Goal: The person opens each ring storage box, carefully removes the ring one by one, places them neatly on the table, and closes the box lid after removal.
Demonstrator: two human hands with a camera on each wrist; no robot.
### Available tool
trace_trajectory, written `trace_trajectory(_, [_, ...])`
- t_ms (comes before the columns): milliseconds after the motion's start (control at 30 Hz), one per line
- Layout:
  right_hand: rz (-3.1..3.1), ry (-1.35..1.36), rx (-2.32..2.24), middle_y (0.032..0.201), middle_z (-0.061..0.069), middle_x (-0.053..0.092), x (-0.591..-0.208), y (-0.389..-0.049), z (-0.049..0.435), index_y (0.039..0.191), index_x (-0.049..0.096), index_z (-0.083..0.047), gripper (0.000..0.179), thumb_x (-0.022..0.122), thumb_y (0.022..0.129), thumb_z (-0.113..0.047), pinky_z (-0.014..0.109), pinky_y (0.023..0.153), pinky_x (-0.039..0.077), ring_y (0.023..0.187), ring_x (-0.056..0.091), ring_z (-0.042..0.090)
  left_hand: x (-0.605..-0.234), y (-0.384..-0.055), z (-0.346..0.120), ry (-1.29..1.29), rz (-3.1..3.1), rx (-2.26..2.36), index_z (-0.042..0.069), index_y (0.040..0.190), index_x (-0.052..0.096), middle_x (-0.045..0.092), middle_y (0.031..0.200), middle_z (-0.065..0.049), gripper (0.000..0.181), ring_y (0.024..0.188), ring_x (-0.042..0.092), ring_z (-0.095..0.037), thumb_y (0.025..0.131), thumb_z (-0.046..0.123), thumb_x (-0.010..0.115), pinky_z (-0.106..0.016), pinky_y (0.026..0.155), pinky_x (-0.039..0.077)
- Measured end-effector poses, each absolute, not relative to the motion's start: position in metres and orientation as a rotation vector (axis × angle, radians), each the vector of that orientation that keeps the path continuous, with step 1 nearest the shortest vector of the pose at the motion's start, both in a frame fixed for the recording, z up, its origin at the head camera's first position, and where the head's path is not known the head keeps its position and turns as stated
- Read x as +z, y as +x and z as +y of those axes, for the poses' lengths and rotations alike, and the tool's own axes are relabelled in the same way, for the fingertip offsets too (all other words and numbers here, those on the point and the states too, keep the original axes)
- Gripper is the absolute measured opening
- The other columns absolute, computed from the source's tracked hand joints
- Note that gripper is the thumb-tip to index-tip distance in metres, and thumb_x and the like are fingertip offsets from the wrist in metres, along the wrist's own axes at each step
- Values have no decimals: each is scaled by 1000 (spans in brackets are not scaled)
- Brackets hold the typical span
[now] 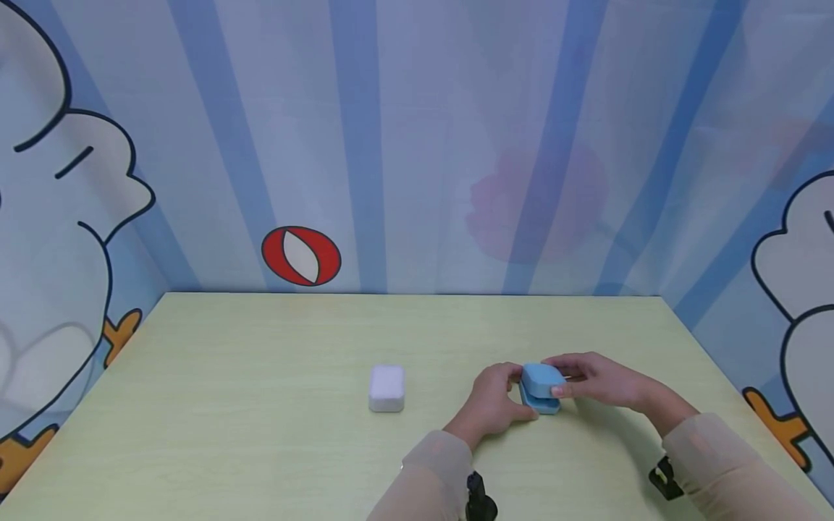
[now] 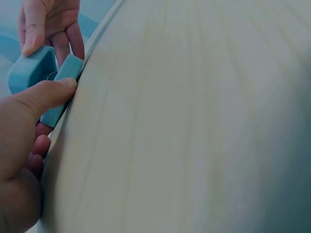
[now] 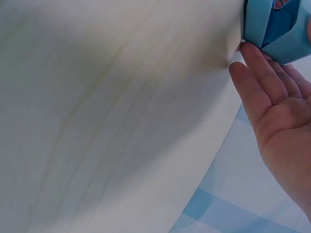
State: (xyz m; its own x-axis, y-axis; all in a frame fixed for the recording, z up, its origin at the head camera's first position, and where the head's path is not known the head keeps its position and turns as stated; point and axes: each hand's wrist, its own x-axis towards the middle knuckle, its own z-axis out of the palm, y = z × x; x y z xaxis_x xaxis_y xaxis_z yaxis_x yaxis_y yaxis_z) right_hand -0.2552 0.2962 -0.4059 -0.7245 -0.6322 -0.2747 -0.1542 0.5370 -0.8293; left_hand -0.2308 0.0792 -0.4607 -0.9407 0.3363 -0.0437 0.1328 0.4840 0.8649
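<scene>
A small light-blue box (image 1: 544, 378) with rounded corners stands on the table, its lid tilted up from its base. My left hand (image 1: 494, 399) grips the base from the left, the thumb low at the front corner. In the left wrist view that thumb lies on the base (image 2: 55, 114). My right hand (image 1: 602, 380) pinches the raised lid (image 2: 28, 69) from the right. A thin beaded chain (image 2: 51, 75) shows in the gap between lid and base; the rest of the box's inside is hidden.
A closed lavender box (image 1: 387, 388) of similar size sits to the left of my left hand. The pale wooden table (image 1: 215, 405) ends at a blue striped cloth backdrop (image 1: 430, 145) behind and at both sides.
</scene>
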Motion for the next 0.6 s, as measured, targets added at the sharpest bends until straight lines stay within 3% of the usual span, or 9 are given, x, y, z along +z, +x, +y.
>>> trace_trajectory(433, [2215, -631, -1130, 136, 27, 48, -405, -256, 296, 140, 35, 9, 59, 57, 95, -22, 27, 91, 48, 124, 49, 35, -460, -231, 79, 397, 2521, 1443, 13, 124, 57, 58, 116, 5, 58, 99, 53, -9, 73, 23, 83, -24, 88, 47])
trace_trajectory(600, [2210, -619, -1126, 137, 25, 48, -406, -256, 297, 140, 36, 7, 57, 55, 96, -24, 30, 93, 47, 123, 52, 24, -461, -231, 79, 391, 2518, 1445, 13, 124, 57, 58, 116, 5, 58, 99, 53, -10, 73, 24, 82, -25, 88, 47])
